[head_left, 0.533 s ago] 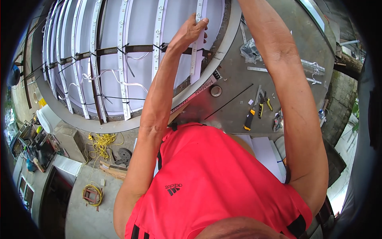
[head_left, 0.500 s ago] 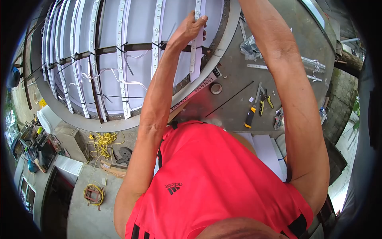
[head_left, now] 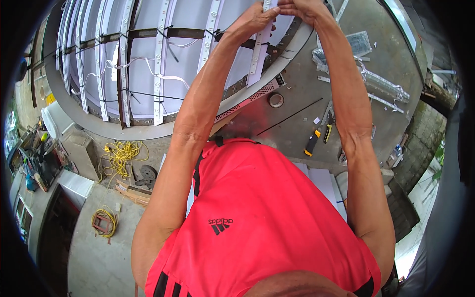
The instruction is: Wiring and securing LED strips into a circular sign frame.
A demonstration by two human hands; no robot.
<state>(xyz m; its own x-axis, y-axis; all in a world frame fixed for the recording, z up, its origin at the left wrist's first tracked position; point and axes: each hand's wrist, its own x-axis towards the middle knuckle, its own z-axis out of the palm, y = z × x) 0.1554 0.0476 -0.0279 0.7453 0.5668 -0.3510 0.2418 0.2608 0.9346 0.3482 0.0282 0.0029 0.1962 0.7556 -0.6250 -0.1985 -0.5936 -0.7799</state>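
A large round sign frame with a grey metal rim (head_left: 292, 55) fills the upper left. White LED strips (head_left: 159, 69) run across it in rows, tied to a dark crossbar (head_left: 185, 33) with black cable ties. My left hand (head_left: 258, 20) is closed around the rightmost LED strip (head_left: 256, 60), which lies on a white backing piece over the crossbar's end. My right hand (head_left: 303, 9) is beside it at the top edge. Its fingers are pinched together close to my left fingertips; what they grip, if anything, is hidden.
Right of the frame, a grey table (head_left: 297, 119) bears a tape roll (head_left: 276, 100), a loose black cable tie (head_left: 292, 116), a yellow-black utility knife (head_left: 312, 143), plastic packaging (head_left: 358, 44) and loose LED strips (head_left: 386, 101). Yellow cord (head_left: 121, 157) lies on the floor at left.
My right hand has come into view at the top and met my left hand at the strip. The left hand still holds the strip. The whole view has shifted slightly.
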